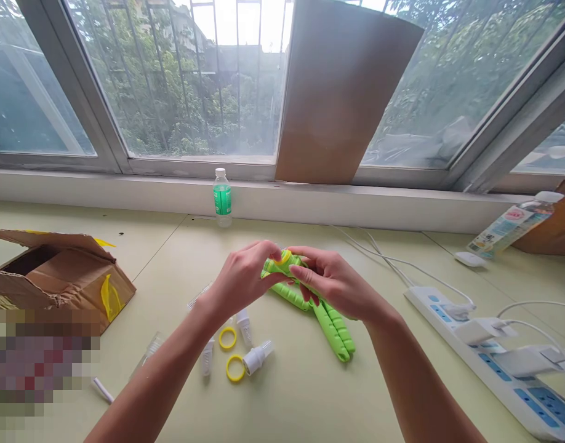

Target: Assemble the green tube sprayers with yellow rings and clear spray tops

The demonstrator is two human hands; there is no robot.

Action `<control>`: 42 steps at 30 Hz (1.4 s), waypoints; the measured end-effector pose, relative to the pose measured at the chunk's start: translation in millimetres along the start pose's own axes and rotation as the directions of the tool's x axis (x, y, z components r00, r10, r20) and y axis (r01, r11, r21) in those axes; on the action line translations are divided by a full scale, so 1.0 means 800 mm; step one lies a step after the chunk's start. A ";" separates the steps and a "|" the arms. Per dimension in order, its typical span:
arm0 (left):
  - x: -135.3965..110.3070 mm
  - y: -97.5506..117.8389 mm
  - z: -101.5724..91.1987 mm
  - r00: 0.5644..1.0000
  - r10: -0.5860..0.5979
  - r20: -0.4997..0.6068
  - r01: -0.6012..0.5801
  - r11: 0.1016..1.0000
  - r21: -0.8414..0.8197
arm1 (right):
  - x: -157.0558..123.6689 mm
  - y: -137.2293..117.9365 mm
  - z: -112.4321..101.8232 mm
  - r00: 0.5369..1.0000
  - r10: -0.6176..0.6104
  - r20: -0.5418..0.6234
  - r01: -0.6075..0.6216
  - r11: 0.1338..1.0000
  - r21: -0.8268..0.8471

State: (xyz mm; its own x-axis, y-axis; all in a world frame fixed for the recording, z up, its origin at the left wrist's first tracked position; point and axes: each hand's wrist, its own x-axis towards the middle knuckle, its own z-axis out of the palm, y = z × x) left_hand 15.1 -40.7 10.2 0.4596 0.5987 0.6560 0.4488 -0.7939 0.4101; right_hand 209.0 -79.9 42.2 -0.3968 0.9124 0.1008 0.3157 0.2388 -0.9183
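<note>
Above the table, my left hand (251,269) and my right hand (327,275) close together on a lime-green ribbed piece (334,329) with long, segmented arms. A yellow ring-like part (285,256) sits at its upper end, between my fingertips. My left fingers and thumb pinch around that end, while my right hand grips its other side; the fingers partly hide the contact. Just below my left hand lie two loose yellow rings (228,338). Beside them are several white plastic fittings, one of them a larger white fitting (257,358) with a clear tip.
An open cardboard box (86,271) stands at left. Near my left forearm are a clear plastic tube (148,352) and a short white stick (102,391). A green-labelled bottle (222,200) stands by the window sill. A power strip (488,363) with cables lies at right, near a tilted bottle (511,227).
</note>
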 end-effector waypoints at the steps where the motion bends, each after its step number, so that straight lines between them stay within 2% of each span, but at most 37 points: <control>1: -0.001 0.000 0.000 1.000 0.021 -0.012 -0.021 1.000 0.004 | 0.000 -0.001 0.000 1.000 -0.004 0.000 0.004 1.000 0.021; 8: -0.001 -0.002 0.009 0.986 0.114 -0.124 -0.116 0.993 -0.007 | -0.002 -0.004 -0.004 1.000 0.004 0.005 -0.004 0.992 0.124; 14: 0.001 0.001 0.010 0.991 0.032 -0.129 -0.040 0.997 -0.059 | -0.003 -0.005 -0.007 0.998 0.034 0.044 -0.042 0.975 0.219; 21: 0.000 0.002 0.015 0.981 0.061 -0.185 -0.083 0.990 -0.115 | -0.003 -0.008 -0.005 0.998 0.064 0.021 -0.068 0.957 0.282; 25: 0.000 0.001 0.020 0.983 0.020 -0.185 -0.046 0.990 -0.136 | -0.002 -0.005 -0.005 0.998 0.068 0.008 -0.067 0.956 0.286; 29: 0.000 0.001 0.023 0.989 -0.006 -0.149 -0.013 0.991 -0.130 | -0.003 -0.004 -0.007 0.996 0.091 0.009 -0.091 0.974 0.206; 33: 0.000 0.001 0.022 0.989 -0.021 -0.148 0.005 0.994 -0.108 | -0.005 -0.003 -0.010 0.997 0.070 -0.044 -0.070 0.998 0.006; 38: 0.003 -0.002 0.017 0.976 -0.091 -0.196 0.076 0.994 -0.082 | -0.007 -0.002 -0.012 0.993 0.012 -0.118 -0.040 0.970 -0.238; 42: 0.004 -0.004 0.017 0.976 -0.142 -0.162 0.123 0.985 -0.122 | -0.007 -0.001 -0.012 0.985 -0.064 -0.161 0.005 0.940 -0.341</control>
State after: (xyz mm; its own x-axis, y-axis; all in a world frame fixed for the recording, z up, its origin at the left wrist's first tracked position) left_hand 25.6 -34.7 1.9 0.2607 0.6801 0.6852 0.4049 -0.7213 0.5619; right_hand 219.2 -81.8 46.1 -0.2719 0.9369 0.2198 0.5885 0.3426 -0.7324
